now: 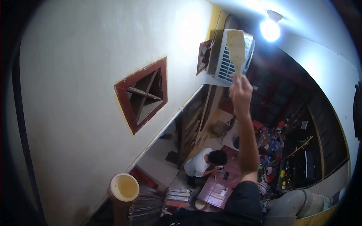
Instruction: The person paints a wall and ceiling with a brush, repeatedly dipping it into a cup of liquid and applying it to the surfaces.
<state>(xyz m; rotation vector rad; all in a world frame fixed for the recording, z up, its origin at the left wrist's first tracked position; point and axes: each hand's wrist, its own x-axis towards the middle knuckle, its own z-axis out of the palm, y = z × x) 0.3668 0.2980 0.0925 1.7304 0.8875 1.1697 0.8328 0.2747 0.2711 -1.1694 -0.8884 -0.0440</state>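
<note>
Right grip [241,89] closed round handle of brush [237,54]; bristles [235,37] above, long axis near upright, top leaning slightly left. Cup [113,190] low, left, beside wall [75,113], nearer left hand [121,213], apparently beneath it; can't tell whether that grip is closed.

Looks like a room in a home, seen from high up: pale painted wall [75,94] at left with dark red-framed vent openings [163,84], an air conditioner [225,56] at the wall's far end, and a lit bulb [270,30] on the ceiling. Below, a person in a white shirt [198,162] is at a reddish table [215,194], a chair [220,127] beyond it. On the right, household clutter [269,143] in mixed colours is heaped near dark shelving [326,135], most items too small to tell.
</note>
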